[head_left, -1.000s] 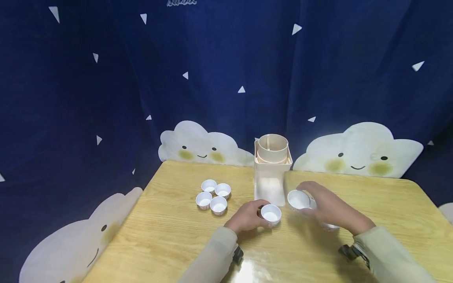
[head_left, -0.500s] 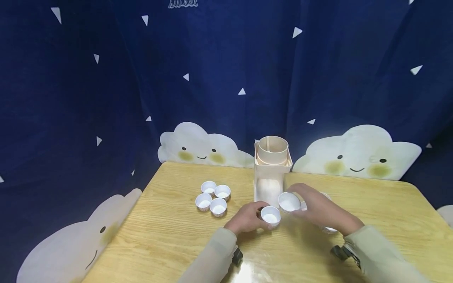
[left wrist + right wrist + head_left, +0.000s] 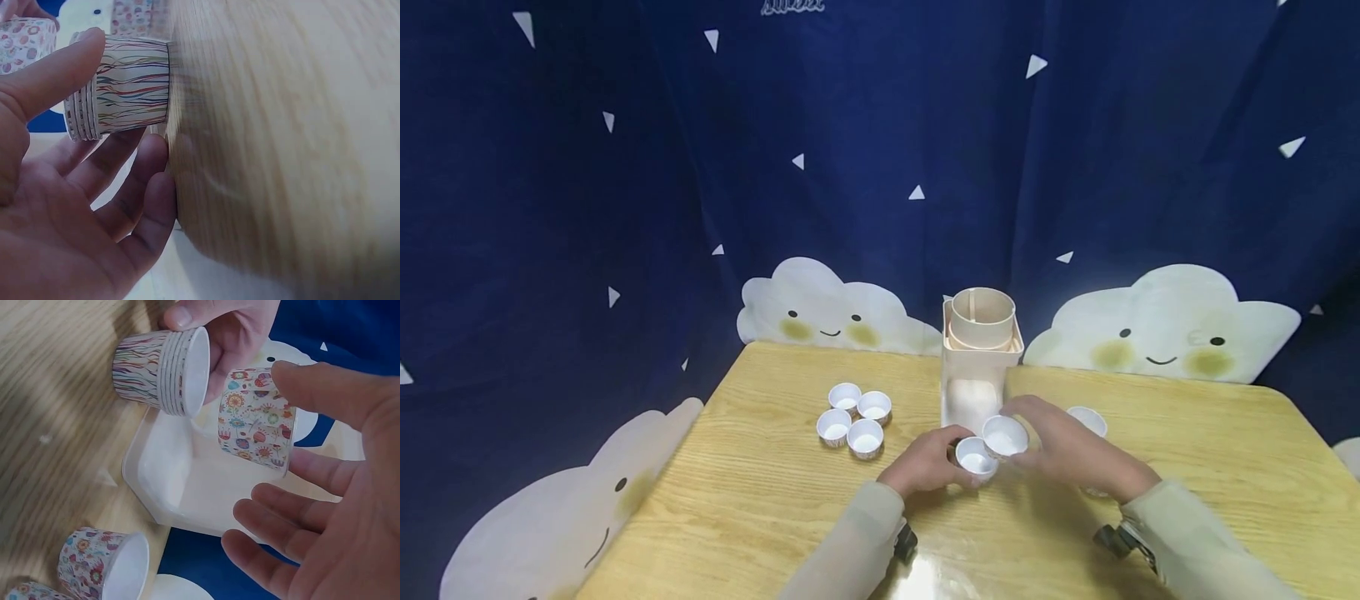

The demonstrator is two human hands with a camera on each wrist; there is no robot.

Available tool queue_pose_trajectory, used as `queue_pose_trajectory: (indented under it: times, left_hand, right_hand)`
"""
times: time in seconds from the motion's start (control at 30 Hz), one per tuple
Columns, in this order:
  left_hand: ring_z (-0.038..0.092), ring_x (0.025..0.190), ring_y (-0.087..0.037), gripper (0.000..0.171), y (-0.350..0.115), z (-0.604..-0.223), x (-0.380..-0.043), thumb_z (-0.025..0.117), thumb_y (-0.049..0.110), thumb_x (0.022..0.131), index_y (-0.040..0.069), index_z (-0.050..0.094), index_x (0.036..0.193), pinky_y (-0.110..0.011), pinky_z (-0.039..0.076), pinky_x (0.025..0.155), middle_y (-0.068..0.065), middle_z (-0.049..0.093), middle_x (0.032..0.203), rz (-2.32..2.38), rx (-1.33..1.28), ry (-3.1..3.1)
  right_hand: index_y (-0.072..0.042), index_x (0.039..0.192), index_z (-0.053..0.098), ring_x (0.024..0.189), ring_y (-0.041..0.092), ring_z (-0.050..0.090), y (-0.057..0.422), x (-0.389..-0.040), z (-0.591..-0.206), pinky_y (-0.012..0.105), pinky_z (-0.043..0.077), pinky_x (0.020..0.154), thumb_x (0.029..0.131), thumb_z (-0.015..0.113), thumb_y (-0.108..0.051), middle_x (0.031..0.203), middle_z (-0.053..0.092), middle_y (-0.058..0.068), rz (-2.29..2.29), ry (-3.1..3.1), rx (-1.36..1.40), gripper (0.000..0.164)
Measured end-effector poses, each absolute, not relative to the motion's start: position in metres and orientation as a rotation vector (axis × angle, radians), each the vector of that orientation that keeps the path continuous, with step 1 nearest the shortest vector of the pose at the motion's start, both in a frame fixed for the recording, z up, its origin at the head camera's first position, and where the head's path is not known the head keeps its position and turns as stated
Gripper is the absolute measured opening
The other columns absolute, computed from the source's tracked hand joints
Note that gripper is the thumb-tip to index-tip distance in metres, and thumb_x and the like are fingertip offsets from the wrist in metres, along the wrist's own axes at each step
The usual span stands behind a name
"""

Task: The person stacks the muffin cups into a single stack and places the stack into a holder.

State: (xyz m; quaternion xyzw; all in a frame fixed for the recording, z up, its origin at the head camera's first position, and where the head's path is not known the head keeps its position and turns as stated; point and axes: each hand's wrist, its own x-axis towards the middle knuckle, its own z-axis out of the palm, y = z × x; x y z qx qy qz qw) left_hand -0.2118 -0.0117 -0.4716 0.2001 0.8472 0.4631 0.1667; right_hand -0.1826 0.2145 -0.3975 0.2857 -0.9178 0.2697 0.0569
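Note:
My left hand [image 3: 928, 461] grips a short stack of nested paper baking cups [image 3: 134, 84] low at the table, thumb on one side and fingers on the other. The outermost cup has wavy coloured stripes, and several rims show at the stack's open end. Between thumb and fingers, my right hand [image 3: 1067, 442] pinches a single paper baking cup [image 3: 253, 422] with a flower print. That cup is raised beside the stack, tilted a little, and its lower edge overlaps the stack's rim in the head view. The right hand's other fingers are spread away from the cup.
A beige stand with a round tube on top [image 3: 979, 333] is just behind the hands. Several white-lined cups [image 3: 865, 437] stand grouped on the left of the wooden table [image 3: 760, 500]. More flower-print cups [image 3: 103, 562] stand at the right, partly behind the right hand.
My right hand has moved left with its cup, from beside the stand to the stack's rim. The left hand and its stack have stayed in place.

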Motion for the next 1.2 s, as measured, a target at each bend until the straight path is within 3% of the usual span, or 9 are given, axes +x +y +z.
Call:
queue_pose_trajectory:
  times: [0.47,1.2]
  left_hand:
    - [0.055,0.093,-0.004,0.056,-0.012,-0.472,-0.213,0.088,0.015,0.071,0.020,0.065,0.122,-0.022,0.045,0.086,0.007,0.067,0.106,1.284,0.568,2.433]
    - [0.055,0.090,-0.002,0.053,-0.012,-0.475,-0.215,0.088,0.016,0.071,0.019,0.064,0.118,-0.021,0.045,0.085,0.009,0.067,0.104,1.299,0.595,2.421]
  right_hand:
    - [-0.007,0.113,0.062,0.104,0.022,0.062,0.203,-0.186,-0.407,0.043,0.052,0.090,0.074,0.083,-0.013,0.109,0.066,0.003,0.728,-2.750,0.940,0.044]
    - [-0.004,0.114,0.061,0.097,0.019,0.062,0.194,-0.190,-0.420,0.036,0.052,0.084,0.075,0.081,-0.013,0.105,0.065,0.004,0.796,-2.799,0.955,0.044]
